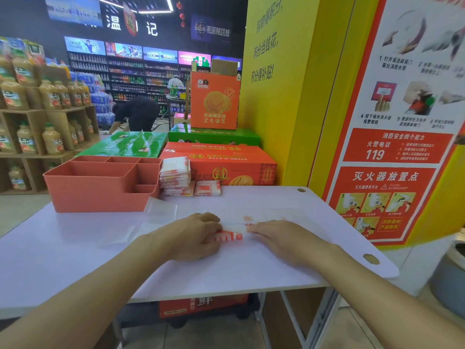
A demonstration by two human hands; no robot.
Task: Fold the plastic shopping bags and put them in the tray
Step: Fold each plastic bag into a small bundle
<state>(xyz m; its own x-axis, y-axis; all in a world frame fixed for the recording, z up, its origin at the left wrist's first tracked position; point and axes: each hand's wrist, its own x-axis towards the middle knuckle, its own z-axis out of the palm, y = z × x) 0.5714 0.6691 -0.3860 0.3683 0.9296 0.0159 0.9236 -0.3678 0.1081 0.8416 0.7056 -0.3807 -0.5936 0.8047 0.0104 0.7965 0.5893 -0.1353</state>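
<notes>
A thin white plastic bag with red print [232, 235] lies flat on the white table [75, 260], partly folded into a strip. My left hand [193, 235] lies on its left part, fingers curled over the folded edge. My right hand [276, 238] presses flat on its right part, fingertips at the fold. The salmon-coloured tray [100, 187] with several compartments stands at the back left of the table. A stack of folded bags [175, 176] sits right of the tray, with one more folded bag [208, 188] beside it.
Another clear bag [151, 217] lies spread on the table in front of the tray. Orange and green cartons [226, 162] are stacked behind the table. A yellow wall with posters [392, 147] rises on the right. A person bends over among shelves far back.
</notes>
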